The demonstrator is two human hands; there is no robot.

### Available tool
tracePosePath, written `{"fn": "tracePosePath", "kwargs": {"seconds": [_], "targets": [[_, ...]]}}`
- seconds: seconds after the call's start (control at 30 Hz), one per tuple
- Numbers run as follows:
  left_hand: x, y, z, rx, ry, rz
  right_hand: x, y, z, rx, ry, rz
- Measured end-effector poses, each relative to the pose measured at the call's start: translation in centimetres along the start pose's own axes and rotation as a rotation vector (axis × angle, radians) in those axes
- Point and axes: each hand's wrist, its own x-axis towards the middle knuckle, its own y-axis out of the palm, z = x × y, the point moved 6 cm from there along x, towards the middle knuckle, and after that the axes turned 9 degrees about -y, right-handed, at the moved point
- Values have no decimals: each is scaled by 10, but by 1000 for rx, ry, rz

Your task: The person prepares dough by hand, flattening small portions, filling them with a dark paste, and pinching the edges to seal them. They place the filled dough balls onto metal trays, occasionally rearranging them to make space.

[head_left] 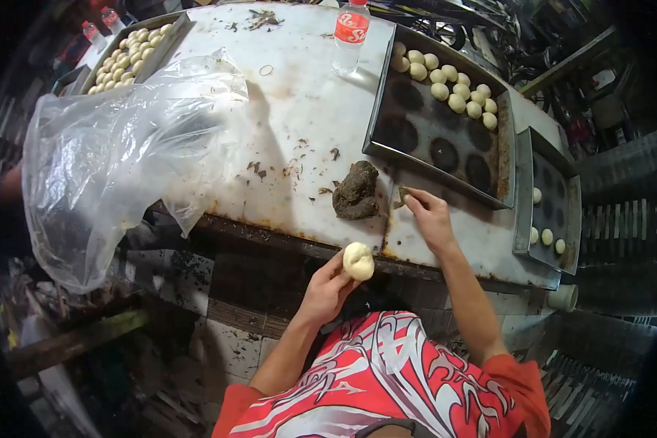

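Note:
My left hand [324, 293] has its fingers closed around a pale piece of dough [358, 261] with a dented top, held just off the table's front edge. Over the tabletop, my right hand [431, 219] pinches a small dark, greenish-brown piece [401, 196]; its exact kind is too small to tell. Just left of that hand sits a lump of dark brown, paste-like filling [356, 191]. Dark crumbs and flakes lie on the table to the left of the lump.
A large metal tray [438, 175] with several dough balls [460, 91] stands at the back right, a smaller tray [555, 252] beyond it. A water bottle [350, 40] is upright at the back. Clear plastic sheeting [124, 160] drapes over the left edge, near another filled tray [169, 47].

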Motion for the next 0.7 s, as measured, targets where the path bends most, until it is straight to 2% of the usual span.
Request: {"fn": "tracePosePath", "kwargs": {"seconds": [0.07,0.1,0.2,0.27,0.3,0.33,0.4,0.43,0.47,0.5,0.53,0.57,0.6,0.63,0.67,0.7], "targets": [[21,8,5,20,16,47,-26,3,8,1036,405,-68],[31,17,7,-27,43,59,-36,3,16,1046,403,-67],[52,60,6,-167,193,125,-61,-17,69,-52,-293,-160],[65,80,13,-209,192,150,-83,-24,81,-323,-419,-132],[71,85,20,-212,243,102,-89,-28,76,-316,-402,-32],[77,90,29,-214,289,52,-97,-40,67,-308,-402,-45],[95,99,50,-198,340,-19,-113,-53,54,-431,-554,153],[101,101,59,-114,388,-81,-118,-69,41,-419,-552,139],[103,109,63,-28,437,-143,-123,-89,28,-271,-571,90],[106,115,71,34,396,-261,-127,-110,14,-126,-588,42],[107,126,75,49,392,-263,-131,-127,3,17,-599,-5],[111,139,86,234,266,-234,-121,-152,-8,78,-386,-149],[115,150,99,412,135,-201,-108,-169,-22,194,-123,-170],[117,164,111,506,88,-68,-94,-170,-35,290,-98,-20],[117,172,116,518,65,-63,-91,-169,-48,390,-70,125],[119,182,118,531,31,-12,-97,-174,-61,397,-50,107]]}}
